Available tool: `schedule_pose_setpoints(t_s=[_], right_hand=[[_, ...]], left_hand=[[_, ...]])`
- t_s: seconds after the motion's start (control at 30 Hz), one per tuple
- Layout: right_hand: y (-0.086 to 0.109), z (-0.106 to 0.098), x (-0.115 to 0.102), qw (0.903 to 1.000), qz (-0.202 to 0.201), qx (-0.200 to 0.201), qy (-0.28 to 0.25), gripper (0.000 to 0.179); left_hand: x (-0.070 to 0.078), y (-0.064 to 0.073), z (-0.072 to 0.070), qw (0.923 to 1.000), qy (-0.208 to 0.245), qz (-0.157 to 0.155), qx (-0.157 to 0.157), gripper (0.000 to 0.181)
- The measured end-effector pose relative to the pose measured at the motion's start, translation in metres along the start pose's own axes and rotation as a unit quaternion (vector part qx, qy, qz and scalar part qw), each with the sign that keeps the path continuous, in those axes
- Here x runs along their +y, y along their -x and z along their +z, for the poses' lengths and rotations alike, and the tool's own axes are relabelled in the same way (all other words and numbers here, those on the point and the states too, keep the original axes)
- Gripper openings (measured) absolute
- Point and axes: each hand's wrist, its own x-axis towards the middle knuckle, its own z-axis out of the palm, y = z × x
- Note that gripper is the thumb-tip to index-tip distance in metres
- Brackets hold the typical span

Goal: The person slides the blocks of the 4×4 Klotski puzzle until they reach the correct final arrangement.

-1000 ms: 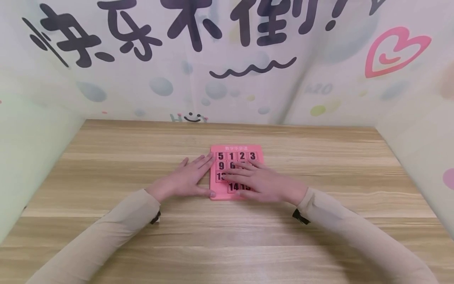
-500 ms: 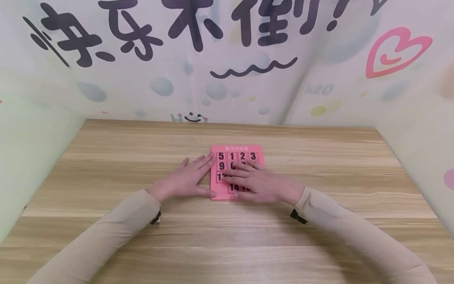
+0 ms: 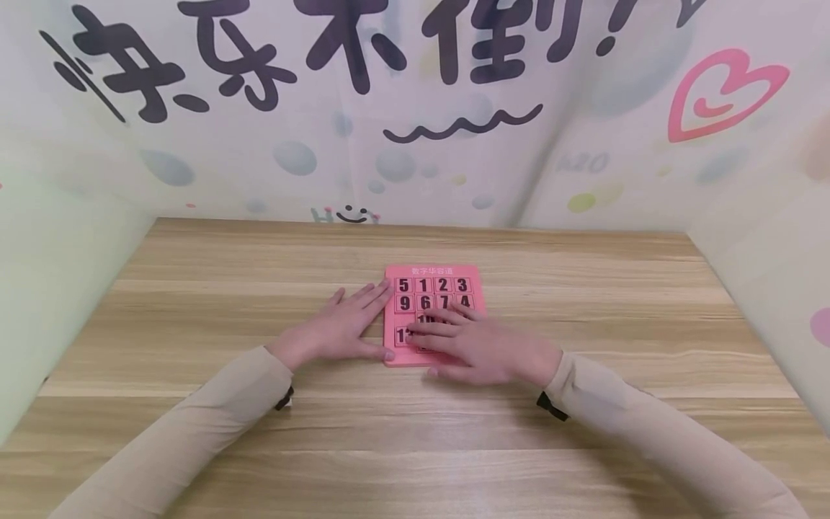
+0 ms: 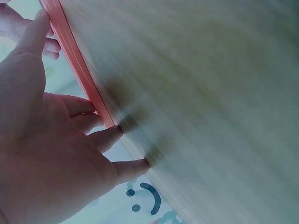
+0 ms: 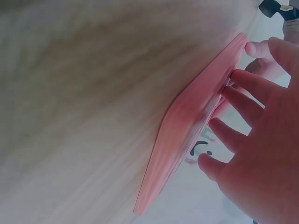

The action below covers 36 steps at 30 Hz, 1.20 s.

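Note:
A pink number sliding puzzle (image 3: 405, 359) lies flat on the wooden table, its rows topped by 5, 1, 2, 3. My left hand (image 3: 340, 328) rests along its left edge, fingers straight, thumb at the near left corner. In the left wrist view those fingertips meet the puzzle's side (image 4: 79, 65). Over the lower right of the puzzle spreads my right hand (image 3: 486, 349), with a fingertip on the 13 tile (image 3: 400, 336) in the bottom row. A bare slot (image 3: 403, 319) shows above that tile. The right hand hides several tiles.
The wooden table (image 3: 415, 447) stretches around the puzzle. A white printed wall (image 3: 350, 166) rises behind the table's back edge, with side walls left and right. Both sleeved forearms reach in from the near corners.
The 13 tile has slid down from the third row to the bottom row under the right hand's finger. The right hand has shifted slightly toward me; the left stays put.

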Motion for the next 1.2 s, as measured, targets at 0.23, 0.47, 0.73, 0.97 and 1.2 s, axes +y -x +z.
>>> schedule_pose_setpoints(t_s=[0.23, 0.47, 0.73, 0.97, 1.2], right_hand=[[0.004, 0.004, -0.004, 0.9997, -0.015, 0.017, -0.004, 0.059], [0.007, 0.005, -0.004, 0.9991, -0.029, 0.031, -0.002, 0.057], [0.004, 0.004, 0.0, 0.9978, -0.04, 0.051, -0.016, 0.056], [-0.001, -0.003, 0.009, 0.9972, -0.013, 0.063, -0.039, 0.053], [-0.01, -0.007, 0.017, 0.9968, 0.025, 0.062, -0.044, 0.052]], left_hand=[[-0.001, 0.0, 0.0, 1.0, 0.001, -0.003, -0.001, 0.102], [-0.001, 0.0, 0.0, 1.0, 0.003, -0.002, 0.0, 0.101], [0.0, 0.0, -0.001, 1.0, 0.003, -0.002, 0.0, 0.101], [-0.001, 0.0, -0.002, 1.0, -0.003, 0.0, -0.001, 0.101], [-0.001, 0.0, -0.001, 1.0, -0.002, -0.001, -0.001, 0.101]])
